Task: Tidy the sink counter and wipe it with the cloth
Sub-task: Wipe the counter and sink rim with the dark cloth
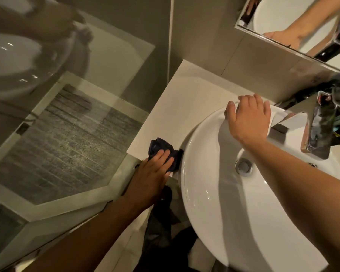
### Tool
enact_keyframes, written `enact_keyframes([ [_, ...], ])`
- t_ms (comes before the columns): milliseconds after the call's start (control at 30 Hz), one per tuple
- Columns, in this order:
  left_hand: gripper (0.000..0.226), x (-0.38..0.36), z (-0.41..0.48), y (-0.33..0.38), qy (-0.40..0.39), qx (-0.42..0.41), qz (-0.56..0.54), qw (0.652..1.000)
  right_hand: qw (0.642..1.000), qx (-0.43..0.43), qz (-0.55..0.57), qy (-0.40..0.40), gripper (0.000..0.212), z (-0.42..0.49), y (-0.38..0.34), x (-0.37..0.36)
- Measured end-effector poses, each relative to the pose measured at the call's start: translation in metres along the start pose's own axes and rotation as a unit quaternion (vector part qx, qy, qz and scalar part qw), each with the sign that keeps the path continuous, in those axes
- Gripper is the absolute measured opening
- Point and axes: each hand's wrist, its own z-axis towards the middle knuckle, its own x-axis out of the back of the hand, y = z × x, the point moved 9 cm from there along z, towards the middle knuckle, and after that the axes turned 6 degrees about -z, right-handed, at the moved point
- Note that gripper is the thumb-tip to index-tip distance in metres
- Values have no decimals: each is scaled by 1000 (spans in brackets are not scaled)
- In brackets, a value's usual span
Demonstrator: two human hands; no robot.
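Note:
A dark blue cloth (159, 149) lies crumpled on the white counter (183, 99), at its front left corner beside the basin. My left hand (153, 169) presses flat on the cloth with fingers spread over it. My right hand (247, 118) rests palm down on the far rim of the round white basin (204, 193), fingers apart, holding nothing. The counter surface behind and left of the basin is bare.
A chrome tap (318, 132) juts over the basin at the right. A mirror (294, 24) hangs on the wall at top right. A glass shower screen (67, 118) stands left of the counter. Dark clothing (161, 232) shows below the basin.

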Motion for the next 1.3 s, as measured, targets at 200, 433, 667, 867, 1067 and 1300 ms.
enact_keyframes([
  [200,41,19,-35,-2,17,73,-148,986,1000,5,0,-3,61,-1,-1,0],
  [433,35,111,-21,-4,123,283,-475,824,1000,4,-3,-1,57,-2,-1,1],
  [667,46,146,124,28,83,170,-557,809,1000,4,-6,-10,54,-2,-3,3],
  [867,33,108,262,38,50,79,-389,916,1000,-2,-7,-22,52,1,-4,4],
  [1067,54,22,320,67,-132,-93,-67,985,999,-5,-22,-23,57,4,-1,2],
  [1300,64,2,314,67,-132,-161,68,976,1000,-7,-20,-22,57,4,1,0],
])
